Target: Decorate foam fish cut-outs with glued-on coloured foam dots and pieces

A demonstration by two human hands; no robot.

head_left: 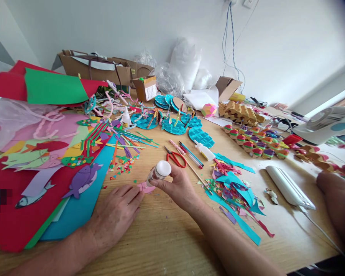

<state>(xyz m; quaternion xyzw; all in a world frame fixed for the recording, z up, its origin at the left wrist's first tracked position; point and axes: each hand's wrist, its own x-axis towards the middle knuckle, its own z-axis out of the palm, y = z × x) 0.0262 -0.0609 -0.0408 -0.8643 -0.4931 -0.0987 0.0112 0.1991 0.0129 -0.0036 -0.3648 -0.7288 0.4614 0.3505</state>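
Observation:
My right hand [179, 188] grips a white glue bottle [158, 172], tilted with its pale round base toward me and its other end down over a small pink paper fish [146, 187]. The bottle's tip is hidden. My left hand [119, 209] lies flat on the table, fingers stretched out and fingertips on the fish's left edge; its thumb is hidden. Just beyond the bottle lie red-handled scissors [176, 158]. Small paper bits [123, 165] are scattered beyond my left hand.
Coloured sheets with paper fish [83, 180] cover the left. A white glue bottle [204, 150], pens [191, 154] and paper scraps [238, 188] lie right of centre. Farther right are a white device [290, 187], a fan [327, 124] and another person's arm [335, 195].

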